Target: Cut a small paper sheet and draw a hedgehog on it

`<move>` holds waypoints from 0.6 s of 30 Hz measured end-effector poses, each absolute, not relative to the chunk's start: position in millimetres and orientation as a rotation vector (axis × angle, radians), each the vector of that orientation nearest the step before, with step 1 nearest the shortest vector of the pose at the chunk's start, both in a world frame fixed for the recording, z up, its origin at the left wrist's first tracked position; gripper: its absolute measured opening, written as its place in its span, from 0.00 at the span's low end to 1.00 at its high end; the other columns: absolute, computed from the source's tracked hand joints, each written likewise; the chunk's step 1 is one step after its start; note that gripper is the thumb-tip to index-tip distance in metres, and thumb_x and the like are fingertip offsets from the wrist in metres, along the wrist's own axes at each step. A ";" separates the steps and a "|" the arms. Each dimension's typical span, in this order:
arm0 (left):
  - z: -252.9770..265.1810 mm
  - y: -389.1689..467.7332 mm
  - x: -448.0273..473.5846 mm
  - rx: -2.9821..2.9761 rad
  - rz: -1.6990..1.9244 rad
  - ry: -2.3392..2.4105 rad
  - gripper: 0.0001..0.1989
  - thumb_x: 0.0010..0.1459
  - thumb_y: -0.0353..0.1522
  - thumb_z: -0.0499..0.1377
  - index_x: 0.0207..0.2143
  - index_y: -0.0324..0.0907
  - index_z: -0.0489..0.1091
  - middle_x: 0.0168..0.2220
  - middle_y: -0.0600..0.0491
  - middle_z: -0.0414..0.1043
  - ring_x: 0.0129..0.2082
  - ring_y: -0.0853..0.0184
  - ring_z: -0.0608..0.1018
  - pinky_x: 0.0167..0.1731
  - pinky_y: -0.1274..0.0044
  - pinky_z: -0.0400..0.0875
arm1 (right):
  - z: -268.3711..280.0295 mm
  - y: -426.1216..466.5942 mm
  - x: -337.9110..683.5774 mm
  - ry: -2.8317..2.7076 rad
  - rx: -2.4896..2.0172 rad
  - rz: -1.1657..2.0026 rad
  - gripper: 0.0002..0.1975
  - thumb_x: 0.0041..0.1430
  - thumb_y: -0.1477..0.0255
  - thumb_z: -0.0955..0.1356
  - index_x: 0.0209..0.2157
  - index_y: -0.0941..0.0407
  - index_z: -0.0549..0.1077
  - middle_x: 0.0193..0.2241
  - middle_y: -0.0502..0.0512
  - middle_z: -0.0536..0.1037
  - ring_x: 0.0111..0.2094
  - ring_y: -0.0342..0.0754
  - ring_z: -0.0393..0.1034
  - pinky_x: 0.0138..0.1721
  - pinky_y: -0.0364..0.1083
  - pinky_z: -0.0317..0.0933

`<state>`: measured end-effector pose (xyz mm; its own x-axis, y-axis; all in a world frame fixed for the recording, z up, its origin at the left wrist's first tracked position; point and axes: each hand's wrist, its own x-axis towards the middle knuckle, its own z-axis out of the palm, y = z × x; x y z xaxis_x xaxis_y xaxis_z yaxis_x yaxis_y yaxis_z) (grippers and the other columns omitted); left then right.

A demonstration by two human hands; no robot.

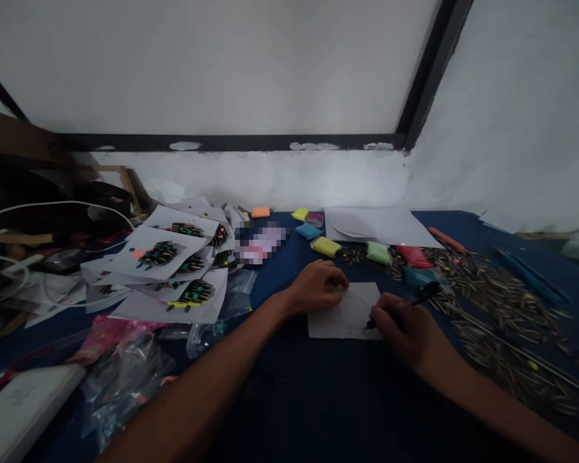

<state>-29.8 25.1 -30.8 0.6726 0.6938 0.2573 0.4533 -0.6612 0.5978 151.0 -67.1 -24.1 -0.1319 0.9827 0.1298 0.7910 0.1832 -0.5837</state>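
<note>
While the left hand (318, 287) rests on the upper-left part of a small white sheet (352, 312), the right hand (400, 325) holds a black pen (423, 293) over its lower-right part. Left fingers: loosely bent, unclenched, laid on the paper. Right fingers: closed around the pen near its lower end, shaft tilted up to the right; tip at the sheet, though exact contact cannot be told. The sheet lies on the dark blue worktop (294, 392), between the two hands, and bears a faint curved outline with small marks near its lower edge.

Right side: a spread heap of striped seeds (502, 302), with a thin rod lying across part of it. An orange tool (448, 239) lies at the heap's far edge, beside a stack of white paper (379, 226) near the wall. Beyond the hands: small coloured packets, among them a yellow packet (325, 245), a light green packet (378, 252) and a red packet (413, 256).

Left side: overlapping white cards (157, 254) carrying dark, spiky shapes with coloured dots; nearer, crumpled clear plastic bags (130, 376) and a white box-like object (26, 411) at the corner.
</note>
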 end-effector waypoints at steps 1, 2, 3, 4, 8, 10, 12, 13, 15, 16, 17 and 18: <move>-30.7 24.9 -29.9 2.390 0.652 0.889 0.16 0.43 0.20 0.54 0.33 0.38 0.75 0.32 0.52 0.70 0.35 0.67 0.71 0.38 0.78 0.65 | -24.2 -67.0 151.1 -1.976 -1.658 0.525 0.14 0.59 0.65 0.58 0.21 0.54 0.64 0.16 0.46 0.64 0.17 0.42 0.60 0.19 0.42 0.50; -30.7 24.8 -29.9 2.387 0.652 0.889 0.16 0.43 0.20 0.54 0.33 0.38 0.75 0.32 0.52 0.70 0.35 0.67 0.71 0.38 0.78 0.65 | -24.2 -66.8 151.1 -1.972 -1.656 0.525 0.15 0.59 0.65 0.58 0.21 0.54 0.64 0.16 0.46 0.64 0.17 0.42 0.61 0.19 0.42 0.50; -30.8 24.7 -30.0 2.384 0.652 0.887 0.16 0.43 0.20 0.54 0.33 0.38 0.75 0.32 0.52 0.70 0.35 0.68 0.71 0.38 0.78 0.65 | -24.3 -66.7 151.0 -1.967 -1.658 0.524 0.15 0.59 0.65 0.58 0.21 0.54 0.64 0.16 0.46 0.65 0.17 0.42 0.60 0.19 0.42 0.50; -30.9 24.7 -30.1 2.383 0.651 0.884 0.15 0.43 0.20 0.54 0.33 0.38 0.75 0.32 0.52 0.70 0.35 0.68 0.71 0.37 0.78 0.65 | -24.3 -66.4 150.9 -1.963 -1.661 0.521 0.15 0.59 0.65 0.58 0.21 0.54 0.64 0.16 0.46 0.65 0.16 0.42 0.60 0.19 0.42 0.50; -32.3 25.8 -30.2 2.381 0.661 0.881 0.15 0.43 0.21 0.55 0.34 0.38 0.75 0.33 0.52 0.70 0.35 0.68 0.71 0.38 0.78 0.65 | -24.9 -65.6 150.7 -1.958 -1.659 0.525 0.14 0.59 0.65 0.58 0.22 0.54 0.65 0.14 0.45 0.63 0.16 0.42 0.59 0.18 0.42 0.49; -33.6 26.9 -30.1 2.369 0.681 0.877 0.15 0.43 0.21 0.55 0.34 0.37 0.75 0.32 0.52 0.70 0.34 0.68 0.71 0.38 0.78 0.65 | -25.1 -65.5 150.9 -1.940 -1.663 0.545 0.14 0.59 0.65 0.58 0.22 0.54 0.65 0.14 0.45 0.63 0.16 0.42 0.59 0.18 0.42 0.49; -35.5 28.3 -30.1 2.336 0.708 0.867 0.15 0.43 0.21 0.54 0.34 0.37 0.75 0.31 0.52 0.70 0.33 0.68 0.71 0.36 0.78 0.65 | -25.1 -65.5 151.3 -1.907 -1.670 0.575 0.15 0.59 0.65 0.58 0.22 0.54 0.64 0.15 0.46 0.63 0.17 0.42 0.59 0.19 0.42 0.50; -36.4 29.0 -30.2 2.310 0.721 0.861 0.15 0.43 0.22 0.54 0.34 0.36 0.74 0.30 0.52 0.70 0.33 0.69 0.71 0.35 0.79 0.65 | -25.1 -65.4 151.5 -1.890 -1.670 0.591 0.15 0.59 0.64 0.58 0.21 0.54 0.64 0.15 0.46 0.64 0.17 0.43 0.60 0.19 0.42 0.50; -38.1 30.2 -30.6 2.242 0.733 0.854 0.14 0.44 0.22 0.53 0.34 0.36 0.74 0.30 0.53 0.70 0.32 0.69 0.71 0.33 0.80 0.65 | -25.2 -65.2 152.0 -1.856 -1.659 0.618 0.16 0.60 0.64 0.58 0.20 0.54 0.63 0.17 0.48 0.66 0.18 0.43 0.60 0.19 0.43 0.51; -38.8 30.7 -30.8 2.203 0.734 0.856 0.14 0.44 0.23 0.53 0.34 0.35 0.74 0.30 0.53 0.70 0.31 0.70 0.71 0.32 0.80 0.65 | -25.4 -65.1 152.3 -1.841 -1.655 0.630 0.17 0.60 0.63 0.58 0.20 0.54 0.63 0.18 0.48 0.66 0.18 0.42 0.60 0.19 0.43 0.52; -39.2 31.1 -31.0 2.165 0.733 0.858 0.14 0.44 0.23 0.53 0.34 0.35 0.73 0.30 0.53 0.70 0.31 0.70 0.71 0.31 0.80 0.65 | -25.6 -65.0 152.6 -1.828 -1.651 0.640 0.17 0.60 0.63 0.58 0.20 0.54 0.63 0.18 0.48 0.66 0.17 0.42 0.60 0.19 0.43 0.52; -39.3 31.4 -31.3 2.127 0.734 0.861 0.15 0.44 0.23 0.52 0.35 0.35 0.73 0.30 0.53 0.71 0.30 0.70 0.71 0.30 0.81 0.65 | -25.8 -64.9 153.1 -1.818 -1.648 0.651 0.18 0.61 0.63 0.58 0.20 0.54 0.62 0.18 0.47 0.66 0.17 0.42 0.60 0.19 0.43 0.53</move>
